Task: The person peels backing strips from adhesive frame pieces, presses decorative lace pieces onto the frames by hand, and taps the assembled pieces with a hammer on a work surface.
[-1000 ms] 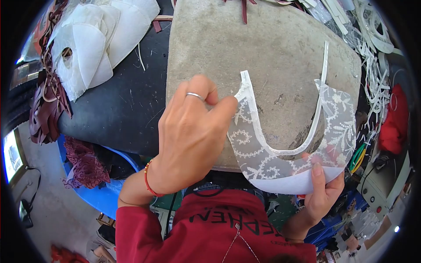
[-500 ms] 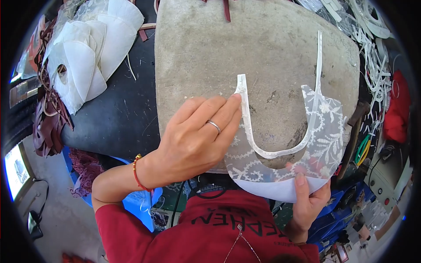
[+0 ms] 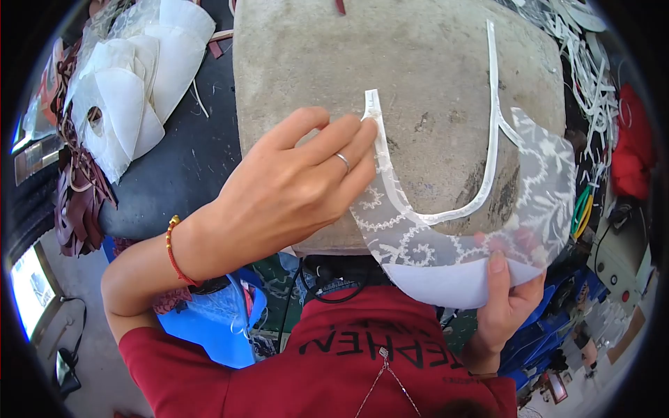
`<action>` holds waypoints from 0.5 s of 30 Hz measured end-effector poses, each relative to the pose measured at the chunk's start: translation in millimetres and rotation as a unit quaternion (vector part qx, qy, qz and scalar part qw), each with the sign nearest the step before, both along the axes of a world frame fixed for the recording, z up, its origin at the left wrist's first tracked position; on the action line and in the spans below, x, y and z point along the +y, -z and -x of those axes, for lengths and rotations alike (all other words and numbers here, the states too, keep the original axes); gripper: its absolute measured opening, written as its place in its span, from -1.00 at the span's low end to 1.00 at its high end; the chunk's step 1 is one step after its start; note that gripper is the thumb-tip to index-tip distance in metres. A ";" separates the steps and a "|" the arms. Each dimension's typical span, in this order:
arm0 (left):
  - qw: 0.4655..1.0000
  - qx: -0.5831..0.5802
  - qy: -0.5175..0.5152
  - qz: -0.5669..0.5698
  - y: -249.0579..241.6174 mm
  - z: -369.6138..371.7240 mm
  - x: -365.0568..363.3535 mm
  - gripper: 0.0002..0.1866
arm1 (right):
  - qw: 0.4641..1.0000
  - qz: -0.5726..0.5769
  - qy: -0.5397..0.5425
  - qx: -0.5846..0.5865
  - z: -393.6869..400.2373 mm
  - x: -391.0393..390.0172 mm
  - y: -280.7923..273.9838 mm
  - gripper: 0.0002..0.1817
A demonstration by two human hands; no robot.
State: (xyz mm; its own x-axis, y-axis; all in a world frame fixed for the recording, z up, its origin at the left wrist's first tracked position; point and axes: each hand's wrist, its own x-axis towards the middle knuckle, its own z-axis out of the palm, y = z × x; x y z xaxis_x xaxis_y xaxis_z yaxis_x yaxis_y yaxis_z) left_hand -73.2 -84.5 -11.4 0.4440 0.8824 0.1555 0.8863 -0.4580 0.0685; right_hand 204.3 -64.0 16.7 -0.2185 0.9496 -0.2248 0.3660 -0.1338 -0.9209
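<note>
A sheer white shoe upper with embroidered flowers curves in a U above my lap. Its lower edge is a plain white band. My left hand pinches the upper's left end, where a white binding strip follows the inner edge. On the right the strip stands apart from the lace, with a gap between them, and a short branch joins it to the lace. My right hand grips the lower right of the band, thumb on top; its fingers show faintly through the mesh.
Under the piece lies a worn grey work pad on a black surface. White cut pieces are stacked at the left, beside dark red leather scraps. White strips hang at the right near a red cloth.
The lace on the right has shifted rightward, and a gap has opened between it and the binding strip. My left hand keeps its pinch on the left end. The camera view has shifted slightly.
</note>
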 end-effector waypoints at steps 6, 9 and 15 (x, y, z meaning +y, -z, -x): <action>0.999 -0.027 -0.023 0.019 2.3 -5.1 -10.1 -0.54 | 0.997 -0.023 -0.049 -0.056 -0.9 10.1 9.3 -0.66; 0.996 -0.051 -0.024 0.070 -2.3 -2.5 -12.3 -0.44 | 0.996 -0.012 -0.055 -0.066 -0.8 9.8 12.2 -0.66; 0.985 -0.034 -0.029 0.165 -12.1 -6.7 -16.7 -0.30 | 0.996 -0.020 -0.055 -0.060 0.7 11.5 14.4 -0.68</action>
State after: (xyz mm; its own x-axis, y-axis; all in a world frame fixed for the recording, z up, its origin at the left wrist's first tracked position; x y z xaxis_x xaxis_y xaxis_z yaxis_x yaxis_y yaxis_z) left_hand -66.5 -101.2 0.7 0.3893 0.9137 -0.1165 0.8985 -0.3489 0.2663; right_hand 203.7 -52.5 2.3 -0.2960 0.9302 -0.2170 0.4838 -0.0499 -0.8738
